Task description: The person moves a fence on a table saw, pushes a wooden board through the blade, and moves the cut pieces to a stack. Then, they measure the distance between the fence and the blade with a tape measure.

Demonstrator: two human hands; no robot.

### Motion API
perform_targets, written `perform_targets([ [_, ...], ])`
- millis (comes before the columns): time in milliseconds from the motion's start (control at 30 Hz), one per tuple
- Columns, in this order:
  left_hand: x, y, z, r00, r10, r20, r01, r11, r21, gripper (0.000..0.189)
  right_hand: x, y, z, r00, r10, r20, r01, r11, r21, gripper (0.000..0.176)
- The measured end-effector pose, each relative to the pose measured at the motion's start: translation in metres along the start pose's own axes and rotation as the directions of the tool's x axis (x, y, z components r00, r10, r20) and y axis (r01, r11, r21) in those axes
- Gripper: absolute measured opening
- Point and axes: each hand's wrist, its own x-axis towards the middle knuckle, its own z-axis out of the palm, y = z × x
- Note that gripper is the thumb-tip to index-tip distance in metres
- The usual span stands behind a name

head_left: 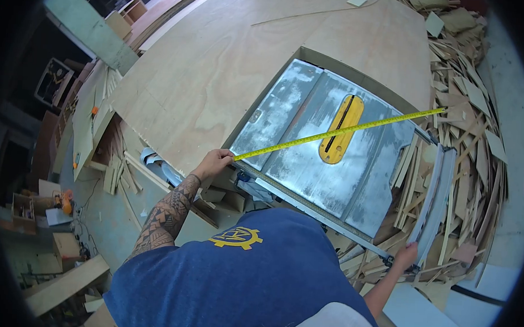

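Observation:
My left hand (214, 161) pinches the near end of a yellow tape measure blade (339, 130), which stretches across the grey table saw top (287, 118) to the far right, passing over the yellow throat plate (340, 129). My right hand (407, 254) grips the near end of the pale saw fence (439, 194) at the right edge of the saw, by the front rail (318, 210). The tape's far end (439, 111) reaches past the saw's right side.
A large plywood sheet (219, 62) surrounds the saw as an outfeed table. A heap of wood offcuts (469, 114) lies to the right. More scraps and boards (121, 175) and a cluttered floor lie at the left.

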Motion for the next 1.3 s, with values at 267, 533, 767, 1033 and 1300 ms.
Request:
perform_targets([
  [267, 0.068, -0.018, -0.032, 0.988, 0.154, -0.009, -0.147, 0.96, 0.237, 0.028, -0.087, -0.079, 0.043, 0.886, 0.316, -0.339, -0.165, 0.899, 0.407, 0.037],
  [533, 0.132, 0.014, -0.027, 0.953, 0.253, 0.166, -0.296, 0.892, 0.341, 0.028, -0.257, -0.199, 0.142, 0.823, 0.516, 0.236, -0.488, 0.431, 0.759, 0.049],
  [767, 0.197, 0.061, 0.007, 0.89, 0.309, 0.335, -0.432, 0.807, 0.404, 0.027, -0.259, -0.257, 0.177, 0.828, 0.487, 0.277, -0.459, 0.305, 0.835, 0.043],
  [1033, 0.218, 0.092, 0.002, 0.858, 0.321, 0.4, -0.477, 0.785, 0.394, 0.026, -0.272, -0.278, 0.199, 0.762, 0.635, 0.129, -0.464, 0.396, 0.792, 0.046],
  [1300, 0.238, 0.075, -0.031, 0.863, 0.324, 0.388, -0.456, 0.831, 0.318, 0.028, -0.249, -0.225, 0.167, 0.421, -0.017, 0.907, -0.623, -0.733, 0.275, 0.057],
])
